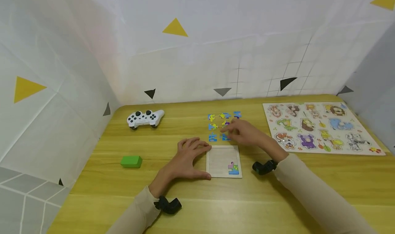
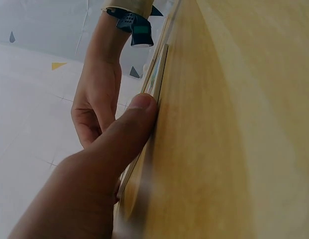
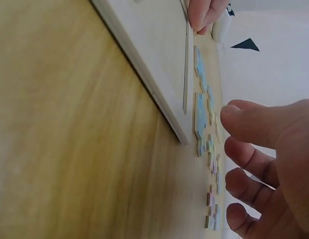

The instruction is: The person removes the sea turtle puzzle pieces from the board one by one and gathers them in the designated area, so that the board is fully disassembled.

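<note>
A square wooden puzzle tray (image 1: pixel 220 160) lies on the table, with one joined-looking pink, green and blue puzzle piece (image 1: pixel 234 169) in its lower right corner. My left hand (image 1: pixel 188 160) rests at the tray's left side, fingers spread, an index fingertip at the upper corner and the thumb at the lower one. Beyond the tray, several loose puzzle pieces (image 1: pixel 212 137) lie in rough rows. Over the right part of these rows hovers my right hand (image 1: pixel 243 133). In the right wrist view its fingers (image 3: pixel 244 186) are loosely bent and apart from the thumb, holding nothing.
At the right lies a large white animal puzzle board (image 1: pixel 314 127). A white game controller (image 1: pixel 145 119) sits at the back left, and a green block (image 1: pixel 131 161) lies left of my left hand. White sheeting (image 1: pixel 191 73) rises behind the table.
</note>
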Motion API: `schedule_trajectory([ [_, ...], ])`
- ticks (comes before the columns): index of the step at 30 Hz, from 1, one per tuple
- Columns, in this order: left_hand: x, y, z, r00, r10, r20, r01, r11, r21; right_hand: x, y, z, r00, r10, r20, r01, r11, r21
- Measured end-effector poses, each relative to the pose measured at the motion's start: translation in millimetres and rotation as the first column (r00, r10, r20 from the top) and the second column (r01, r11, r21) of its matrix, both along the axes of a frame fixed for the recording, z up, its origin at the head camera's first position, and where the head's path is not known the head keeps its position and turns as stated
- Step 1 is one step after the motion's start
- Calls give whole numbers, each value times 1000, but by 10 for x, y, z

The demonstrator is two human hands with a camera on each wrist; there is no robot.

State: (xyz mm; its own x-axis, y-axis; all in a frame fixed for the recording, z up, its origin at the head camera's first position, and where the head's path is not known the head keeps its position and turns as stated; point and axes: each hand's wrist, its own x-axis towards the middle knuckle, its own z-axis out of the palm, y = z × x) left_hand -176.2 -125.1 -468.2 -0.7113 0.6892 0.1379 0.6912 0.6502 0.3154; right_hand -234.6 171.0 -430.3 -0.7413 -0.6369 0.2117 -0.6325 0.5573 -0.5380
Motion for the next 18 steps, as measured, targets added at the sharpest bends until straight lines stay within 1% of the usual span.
schedule_trajectory([
  [2,1,-2,1,1000,-1,-2,1,1000,0,32,9,6,1000,6,6,-6,1000,2],
  [7,-4,-2,8,1000,-1,0,1,1000,3,138,43,14,999,15,38,-18,998,55],
  [14,-14,-1,-11,1000,-2,-4,2,1000,0,299,101,-15,998,62,3,-62,994,85],
  [18,-6,-5,-13,1000,-1,4,1,1000,-3,396,121,-35,997,80,19,-81,994,79],
])
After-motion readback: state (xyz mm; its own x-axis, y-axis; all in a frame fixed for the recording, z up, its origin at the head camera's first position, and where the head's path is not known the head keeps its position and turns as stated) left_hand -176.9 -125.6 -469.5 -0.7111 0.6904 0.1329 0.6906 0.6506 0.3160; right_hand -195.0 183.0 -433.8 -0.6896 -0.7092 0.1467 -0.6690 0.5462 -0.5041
